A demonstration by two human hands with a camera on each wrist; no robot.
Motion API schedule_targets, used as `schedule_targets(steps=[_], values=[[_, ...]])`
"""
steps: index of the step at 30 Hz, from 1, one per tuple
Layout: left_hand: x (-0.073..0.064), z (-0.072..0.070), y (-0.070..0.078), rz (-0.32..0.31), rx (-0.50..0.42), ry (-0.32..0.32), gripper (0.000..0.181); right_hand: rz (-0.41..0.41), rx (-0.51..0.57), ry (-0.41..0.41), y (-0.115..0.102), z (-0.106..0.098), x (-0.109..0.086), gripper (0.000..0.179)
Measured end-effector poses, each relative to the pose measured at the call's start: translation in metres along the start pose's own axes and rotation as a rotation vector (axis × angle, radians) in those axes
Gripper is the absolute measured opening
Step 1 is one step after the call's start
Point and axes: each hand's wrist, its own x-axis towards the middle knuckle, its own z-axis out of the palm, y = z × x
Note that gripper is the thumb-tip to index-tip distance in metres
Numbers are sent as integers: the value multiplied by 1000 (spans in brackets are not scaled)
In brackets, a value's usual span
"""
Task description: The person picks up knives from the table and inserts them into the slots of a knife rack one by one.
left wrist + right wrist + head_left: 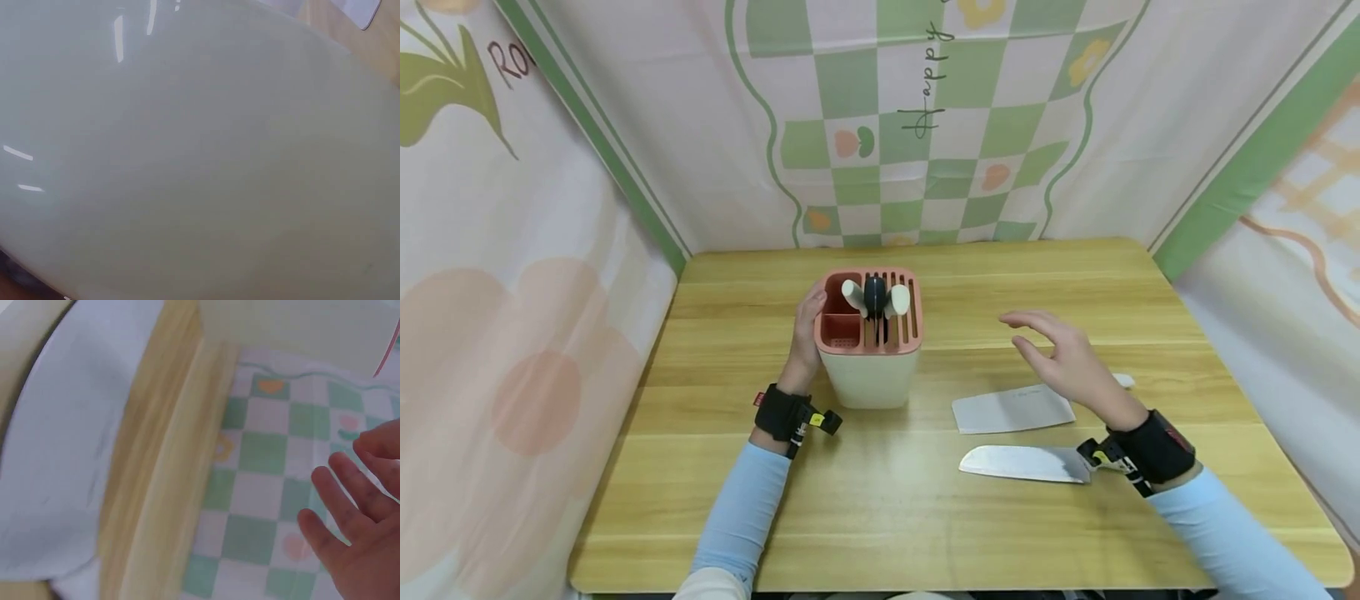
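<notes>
A cream knife holder [872, 382] with a pink slotted top stands upright near the table's middle. Two white handles [898, 298] and one black handle [875, 293] stick up from it. My left hand [806, 337] rests against its left side, fingers fairly straight; in the left wrist view the holder's glossy wall [200, 156] fills nearly everything. Over a cleaver [1009, 410] to the right hovers my right hand [1067, 367], empty, fingers apart and slightly bent. Nearer me lies a kitchen knife [1026, 463], blade pointing left, its handle partly hidden behind the right wrist strap.
The wooden table [722, 500] carries all of this. A patterned cloth [925, 175] hangs behind its far edge, with more cloth at both sides. The holder's left part has two open compartments [842, 329].
</notes>
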Motion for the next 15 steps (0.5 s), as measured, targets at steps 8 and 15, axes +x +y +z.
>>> schedule_targets(steps=[8,15], values=[[1,0,1,6,-13,-3,66,169,-41,-127,35,-22,-22,40],[0,0,1,-10,-20,5,60,217,-76,-288,48,-38,-32,54]])
